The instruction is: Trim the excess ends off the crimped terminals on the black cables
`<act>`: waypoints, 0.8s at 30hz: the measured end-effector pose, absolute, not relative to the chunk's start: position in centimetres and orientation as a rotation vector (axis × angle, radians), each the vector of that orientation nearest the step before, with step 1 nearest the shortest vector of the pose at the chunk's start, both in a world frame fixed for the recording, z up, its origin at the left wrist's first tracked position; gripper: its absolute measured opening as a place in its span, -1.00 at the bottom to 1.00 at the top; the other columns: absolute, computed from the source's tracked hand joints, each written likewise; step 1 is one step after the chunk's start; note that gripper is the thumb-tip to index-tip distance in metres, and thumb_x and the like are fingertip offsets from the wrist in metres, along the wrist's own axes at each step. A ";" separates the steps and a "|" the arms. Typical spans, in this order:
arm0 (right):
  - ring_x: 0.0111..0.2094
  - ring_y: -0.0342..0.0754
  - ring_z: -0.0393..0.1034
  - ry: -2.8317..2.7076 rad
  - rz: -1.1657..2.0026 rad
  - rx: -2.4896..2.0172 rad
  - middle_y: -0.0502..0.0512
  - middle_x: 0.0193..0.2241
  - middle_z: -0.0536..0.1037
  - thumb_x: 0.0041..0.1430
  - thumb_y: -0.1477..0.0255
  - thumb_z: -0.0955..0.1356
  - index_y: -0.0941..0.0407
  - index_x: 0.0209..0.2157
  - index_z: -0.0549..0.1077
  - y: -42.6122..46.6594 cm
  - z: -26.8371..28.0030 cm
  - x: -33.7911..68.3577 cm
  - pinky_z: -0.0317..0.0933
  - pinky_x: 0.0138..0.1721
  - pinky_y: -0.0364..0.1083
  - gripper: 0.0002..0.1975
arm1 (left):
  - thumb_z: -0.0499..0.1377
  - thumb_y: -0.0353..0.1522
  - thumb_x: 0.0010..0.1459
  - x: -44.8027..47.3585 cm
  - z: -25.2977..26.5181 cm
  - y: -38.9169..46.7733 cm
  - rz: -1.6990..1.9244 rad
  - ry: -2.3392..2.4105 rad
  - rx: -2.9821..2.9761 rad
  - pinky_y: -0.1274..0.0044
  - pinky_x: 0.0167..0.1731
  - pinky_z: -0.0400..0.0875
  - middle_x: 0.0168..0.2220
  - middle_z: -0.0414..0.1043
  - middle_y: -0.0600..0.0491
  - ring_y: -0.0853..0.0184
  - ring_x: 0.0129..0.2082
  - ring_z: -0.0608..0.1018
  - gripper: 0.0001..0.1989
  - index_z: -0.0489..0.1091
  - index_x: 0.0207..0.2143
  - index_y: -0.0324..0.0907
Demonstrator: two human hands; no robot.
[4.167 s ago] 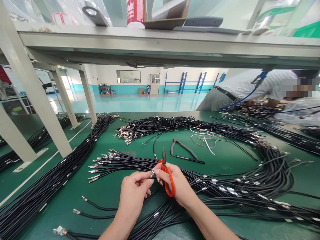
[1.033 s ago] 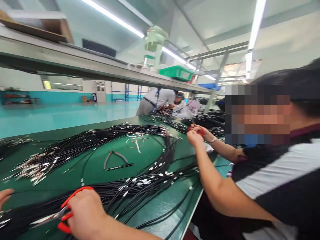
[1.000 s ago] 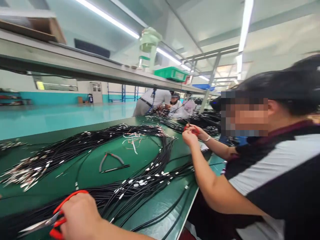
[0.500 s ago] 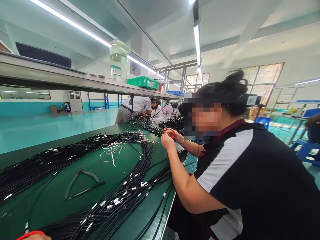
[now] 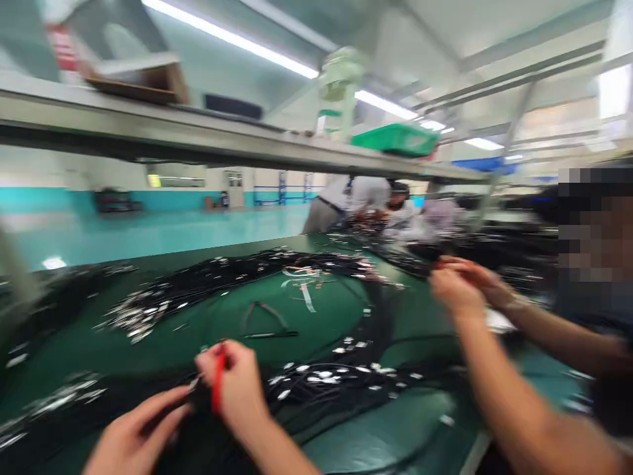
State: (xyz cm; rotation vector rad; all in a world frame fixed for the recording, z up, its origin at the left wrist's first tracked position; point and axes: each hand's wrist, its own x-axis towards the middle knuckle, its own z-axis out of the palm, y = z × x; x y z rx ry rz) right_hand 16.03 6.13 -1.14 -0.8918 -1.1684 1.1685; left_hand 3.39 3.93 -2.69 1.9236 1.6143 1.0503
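Observation:
My right hand is closed around red-handled scissors, whose blades are smeared by motion and partly hidden. Left of it, my left hand pinches what looks like the end of a black cable, with a small pale tip close to the scissors. Both hands are over a bundle of black cables with white labels. Beyond them, grey-handled pliers lie on the green table.
A co-worker's hands hold something red on the right. More black cables lie along the far side, beside pale strips. Overhead, a shelf carries a green bin and an open cardboard box. Other people stand farther back.
My view has swung left and blurred. Both my hands are now in the lower part of the view; before, only part of one with a red handle showed at the bottom left.

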 end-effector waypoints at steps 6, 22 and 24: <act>-0.64 -0.25 0.12 -1.218 1.479 -0.758 -0.09 -0.70 0.31 -0.11 0.22 0.39 0.18 -0.60 0.29 7.0 -1.0 16.1 0.02 -0.57 -0.23 -0.68 | 0.05 -0.20 0.04 2.7 -1.0 2.4 1.205 1.430 1.649 0.57 -0.44 0.27 -0.60 0.37 0.08 0.35 -0.52 0.38 -0.70 0.48 -0.40 -0.20; -0.59 -0.21 0.17 -1.461 1.288 -0.910 -0.09 -0.66 0.32 -0.13 0.33 0.40 0.15 -0.56 0.38 3.6 0.3 14.7 0.08 -0.54 -0.21 -0.81 | 0.03 -0.51 -0.12 3.1 -2.7 2.5 1.094 1.288 1.704 0.61 -0.58 0.05 -0.63 0.17 0.17 0.46 -0.59 0.19 -0.89 0.33 -0.58 -0.23; -0.65 -0.23 0.10 -1.344 1.364 -0.937 -0.12 -0.72 0.26 -0.13 0.29 0.40 0.15 -0.60 0.33 4.1 0.3 14.9 0.02 -0.60 -0.22 -0.76 | 0.10 -0.46 -0.10 3.2 -2.1 2.1 1.214 1.241 1.623 0.61 -0.54 0.13 -0.55 0.28 0.13 0.44 -0.54 0.26 -0.88 0.40 -0.44 -0.21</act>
